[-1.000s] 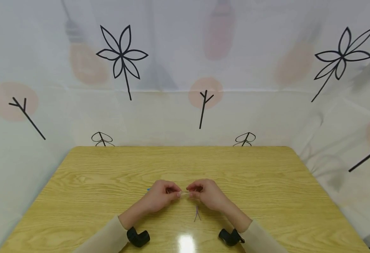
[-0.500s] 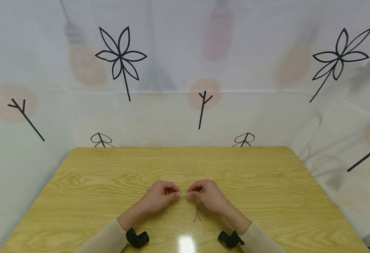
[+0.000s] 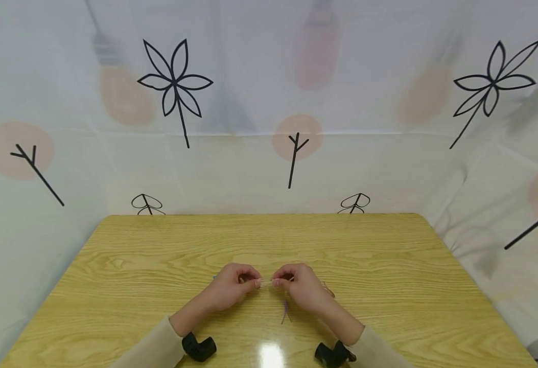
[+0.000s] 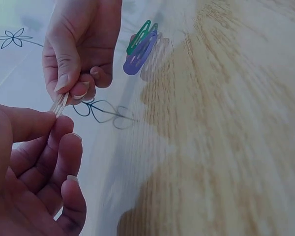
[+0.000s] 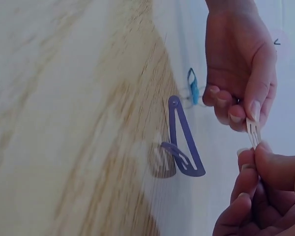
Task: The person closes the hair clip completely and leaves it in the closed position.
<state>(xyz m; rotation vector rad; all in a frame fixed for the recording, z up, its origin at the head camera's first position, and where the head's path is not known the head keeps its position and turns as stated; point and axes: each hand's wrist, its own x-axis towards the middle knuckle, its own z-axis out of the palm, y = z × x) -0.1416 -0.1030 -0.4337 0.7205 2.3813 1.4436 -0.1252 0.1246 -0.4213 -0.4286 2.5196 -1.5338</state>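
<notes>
Between both hands, low over the table, is a cream snap hair clip (image 3: 265, 281). Its slotted body shows in the right wrist view, where the clip (image 5: 253, 132) runs from one hand's fingertips to the other's. My left hand (image 3: 230, 287) pinches one end with thumb and fingers. Opposite it, my right hand (image 3: 303, 287) pinches the other end the same way. The fingertips cover both ends, so I cannot tell whether the clip is snapped. On the table just below the right hand lies a purple snap hair clip (image 5: 187, 135), its frame and tongue spread apart.
A blue clip (image 5: 193, 89) lies beyond the left hand, mostly hidden in the head view. A brownish clip (image 3: 328, 290) peeks out beside the right wrist. A green clip (image 4: 139, 38) shows behind the purple one. The wooden table (image 3: 269, 240) meets a patterned curtain.
Both hands stay nearly in place, still pinching the cream clip. The right hand has shifted very slightly, and the brownish clip now shows beside its wrist.
</notes>
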